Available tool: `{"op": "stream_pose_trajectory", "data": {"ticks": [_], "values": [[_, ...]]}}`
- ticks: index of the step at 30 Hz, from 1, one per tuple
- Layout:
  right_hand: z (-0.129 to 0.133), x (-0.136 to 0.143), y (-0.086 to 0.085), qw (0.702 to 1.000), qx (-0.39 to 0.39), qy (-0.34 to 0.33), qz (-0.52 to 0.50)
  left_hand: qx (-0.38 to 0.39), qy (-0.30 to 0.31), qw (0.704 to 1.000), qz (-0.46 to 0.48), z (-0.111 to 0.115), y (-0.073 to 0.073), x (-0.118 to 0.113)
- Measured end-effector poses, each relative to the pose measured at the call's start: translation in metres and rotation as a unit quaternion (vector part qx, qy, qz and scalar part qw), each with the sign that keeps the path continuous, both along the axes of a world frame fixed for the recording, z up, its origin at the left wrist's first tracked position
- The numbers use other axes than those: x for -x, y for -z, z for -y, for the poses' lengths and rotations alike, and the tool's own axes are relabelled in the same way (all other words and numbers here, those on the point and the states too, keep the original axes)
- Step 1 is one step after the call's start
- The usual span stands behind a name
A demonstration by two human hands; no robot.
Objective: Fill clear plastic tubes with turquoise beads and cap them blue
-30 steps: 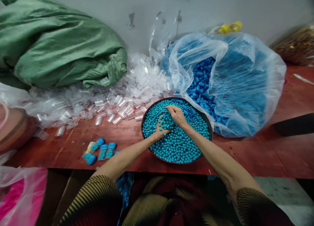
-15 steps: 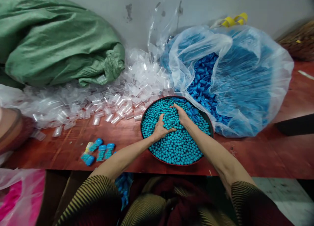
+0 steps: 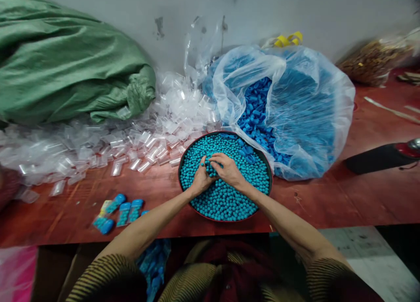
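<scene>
Turquoise beads [image 3: 229, 203] fill most of the round tray [image 3: 270, 173] on the red table [image 3: 295, 206]; left hand [image 3: 202, 179] is cupped among them, right hand [image 3: 229, 171] curled over it; whether either grips beads cannot be told; four filled, lidded containers [image 3: 124, 212] lie to the left, judged complete; clear containers [image 3: 157, 149], apparently unfilled, lie heaped behind, far outnumbering these; blue plastic pieces [image 3: 257, 109] lie plentiful in the open bag [image 3: 308, 109].

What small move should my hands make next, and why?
Perhaps cup your left hand and right hand tighter together: they're close over the round tray, and a few turquoise beads show between them, so some might spill.
</scene>
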State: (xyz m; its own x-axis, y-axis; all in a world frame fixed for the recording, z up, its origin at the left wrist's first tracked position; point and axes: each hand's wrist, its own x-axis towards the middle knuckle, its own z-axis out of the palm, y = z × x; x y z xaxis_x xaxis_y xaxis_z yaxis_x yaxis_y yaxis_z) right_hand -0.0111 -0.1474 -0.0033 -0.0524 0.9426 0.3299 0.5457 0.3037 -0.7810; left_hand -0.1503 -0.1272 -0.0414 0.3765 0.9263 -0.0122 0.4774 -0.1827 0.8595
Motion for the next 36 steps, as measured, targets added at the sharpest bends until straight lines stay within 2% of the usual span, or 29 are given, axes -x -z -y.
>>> {"op": "stream_pose_trajectory", "data": {"ticks": [4,6,8,10,13,14,18,21,24,26,29,33,34,36], "values": [[-0.017,-0.062,-0.008,0.978,-0.002,0.140,0.155,0.009,-0.025,0.997,-0.075,0.010,-0.012,0.005],[-0.032,-0.088,-0.014,0.969,-0.014,0.167,0.182,-0.012,-0.032,0.996,-0.087,0.015,-0.015,0.006],[-0.048,-0.101,-0.022,0.964,-0.027,0.156,0.213,-0.033,-0.042,0.993,-0.101,0.019,-0.017,0.007],[-0.063,-0.100,-0.028,0.956,-0.022,0.097,0.277,-0.049,-0.047,0.991,-0.116,0.021,-0.017,0.007],[-0.083,-0.078,-0.027,0.931,0.002,-0.020,0.365,-0.069,-0.042,0.988,-0.132,0.023,-0.016,0.007],[-0.089,-0.070,-0.024,0.924,0.008,-0.036,0.381,-0.075,-0.038,0.987,-0.136,0.023,-0.016,0.007],[-0.102,-0.051,-0.013,0.909,0.025,0.000,0.415,-0.078,-0.027,0.985,-0.154,0.022,-0.017,0.006],[-0.095,-0.060,-0.003,0.904,0.046,0.011,0.426,-0.068,-0.028,0.986,-0.148,0.022,-0.019,0.005],[-0.076,-0.078,0.008,0.887,0.071,0.022,0.455,-0.055,-0.036,0.990,-0.126,0.021,-0.021,0.004],[-0.062,-0.088,0.014,0.889,0.085,0.025,0.450,-0.045,-0.034,0.991,-0.121,0.020,-0.021,0.005],[-0.039,-0.098,0.019,0.923,0.083,-0.004,0.375,-0.053,-0.024,0.987,-0.150,0.023,-0.023,0.007],[-0.005,-0.111,0.017,0.973,0.087,-0.080,0.199,-0.126,-0.028,0.960,-0.247,0.030,-0.030,0.004],[0.003,-0.115,0.015,0.981,0.085,-0.074,0.157,-0.140,-0.022,0.952,-0.271,0.031,-0.032,0.003],[0.018,-0.126,0.010,0.992,0.074,-0.018,0.098,-0.148,-0.005,0.943,-0.296,0.033,-0.034,0.001]]}}
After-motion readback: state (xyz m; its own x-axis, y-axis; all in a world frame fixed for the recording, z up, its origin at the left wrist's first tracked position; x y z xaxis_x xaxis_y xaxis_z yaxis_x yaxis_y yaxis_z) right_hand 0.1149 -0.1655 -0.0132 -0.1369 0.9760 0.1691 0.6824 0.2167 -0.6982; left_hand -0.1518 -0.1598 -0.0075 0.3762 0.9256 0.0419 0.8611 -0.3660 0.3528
